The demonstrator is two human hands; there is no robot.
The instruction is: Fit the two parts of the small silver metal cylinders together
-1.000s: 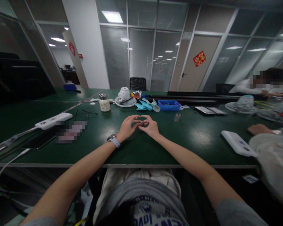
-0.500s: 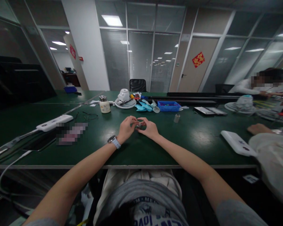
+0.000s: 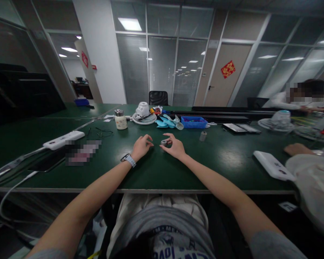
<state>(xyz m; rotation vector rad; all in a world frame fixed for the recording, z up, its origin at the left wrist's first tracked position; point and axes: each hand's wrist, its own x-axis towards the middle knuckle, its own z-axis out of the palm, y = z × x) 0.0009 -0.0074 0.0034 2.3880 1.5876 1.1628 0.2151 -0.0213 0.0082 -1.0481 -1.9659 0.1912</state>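
My right hand [image 3: 174, 146] rests on the green table [image 3: 221, 158] and pinches a small round metal part [image 3: 163, 142] between thumb and fingers. My left hand [image 3: 141, 146], with a wristwatch [image 3: 126, 158] on the wrist, lies a short way to the left of the part, fingers curled loosely, holding nothing that I can see. A gap separates the two hands.
Farther back stand a cream jar [image 3: 121, 120], a white fan base [image 3: 143, 113], blue fan blades [image 3: 167, 122], a blue tray [image 3: 193, 122] and a small metal cylinder [image 3: 202, 135]. White power strips lie left [image 3: 63, 139] and right [image 3: 272, 164]. A co-worker's hand [image 3: 295, 148] rests at right.
My hands, joined around the small part before, have come apart. The left hand drew back to the left; the right keeps the part.
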